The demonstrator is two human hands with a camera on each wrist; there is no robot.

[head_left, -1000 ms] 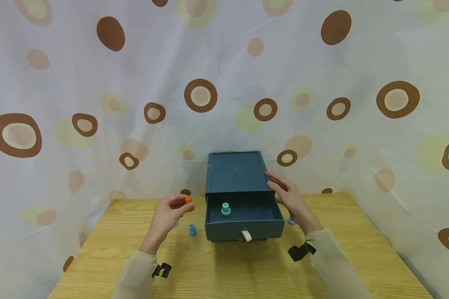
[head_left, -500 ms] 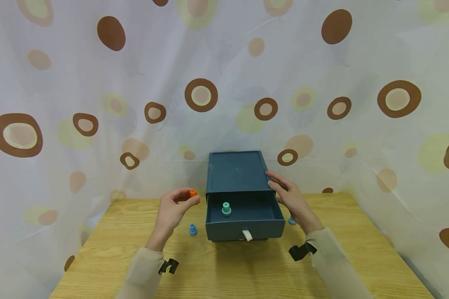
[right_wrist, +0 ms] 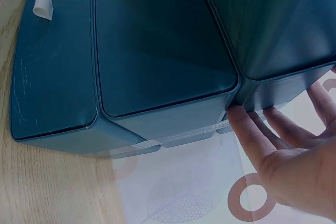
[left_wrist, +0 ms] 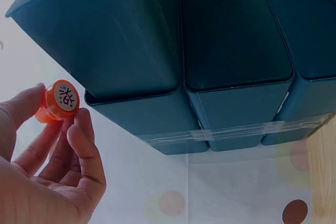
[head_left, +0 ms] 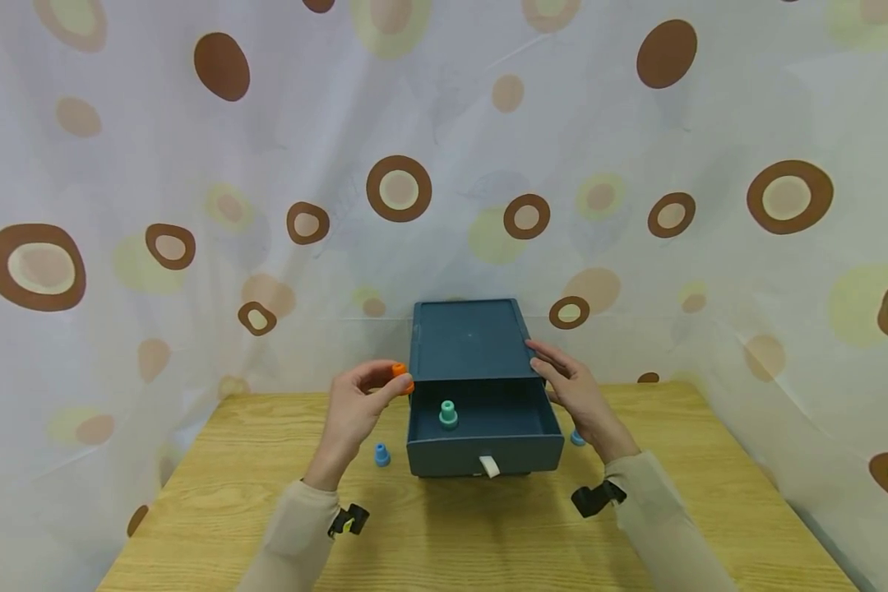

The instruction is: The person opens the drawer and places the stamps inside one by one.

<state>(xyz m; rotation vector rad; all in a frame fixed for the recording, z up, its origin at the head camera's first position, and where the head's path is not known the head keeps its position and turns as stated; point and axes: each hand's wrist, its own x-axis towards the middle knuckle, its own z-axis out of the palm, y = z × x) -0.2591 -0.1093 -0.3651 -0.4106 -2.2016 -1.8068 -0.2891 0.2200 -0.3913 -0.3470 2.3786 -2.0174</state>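
Note:
My left hand (head_left: 355,409) pinches a small orange stamp (left_wrist: 59,101) between thumb and fingertips. In the left wrist view, the stamp's round white face bears a dark printed mark. It is beside the left wall of the dark blue drawer cabinet (head_left: 469,337), near the height of the top drawer (head_left: 484,455), which is pulled out. A green stamp-shaped piece (head_left: 448,415) stands upright inside that drawer, towards its left. My right hand (head_left: 580,403) rests on the cabinet's right side, its fingers extended along the wall.
On the wooden table (head_left: 252,477), a blue piece (head_left: 381,455) stands left of the cabinet. Another blue piece (head_left: 577,437) is partly hidden by the right hand. A white pull tab (head_left: 489,466) hangs on the drawer front. A patterned curtain (head_left: 444,123) is behind.
My left hand has moved right and slightly up with the orange stamp, closer to the cabinet and open drawer. The right hand stays in place against the cabinet.

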